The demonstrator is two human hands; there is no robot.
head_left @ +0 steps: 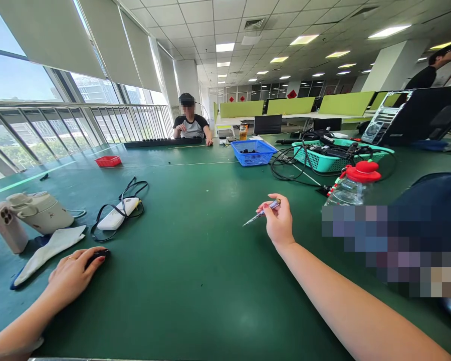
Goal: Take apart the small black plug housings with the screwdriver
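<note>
My right hand (pixel 280 220) is raised over the middle of the green table, its fingers closed around the handle of a slim screwdriver (pixel 265 212). The metal tip points down and to the left, with nothing touching it. On the left side of the table rests my left hand (pixel 73 271), curled over a small black object (pixel 98 254) that is mostly hidden under the fingers, so its kind is unclear. Close to that hand lie a pale cloth-like strip (pixel 50 250) with a blue edge and a white device (pixel 118 214) with a black strap.
A phone (pixel 9 228) leans by a cream bottle (pixel 43 211) at left. Farther back are a red tray (pixel 108 161), a blue basket (pixel 252 152) and a teal basket (pixel 325 159) of cables. A red-capped bottle (pixel 349 190) stands right. Another person (pixel 191 125) sits at the far end.
</note>
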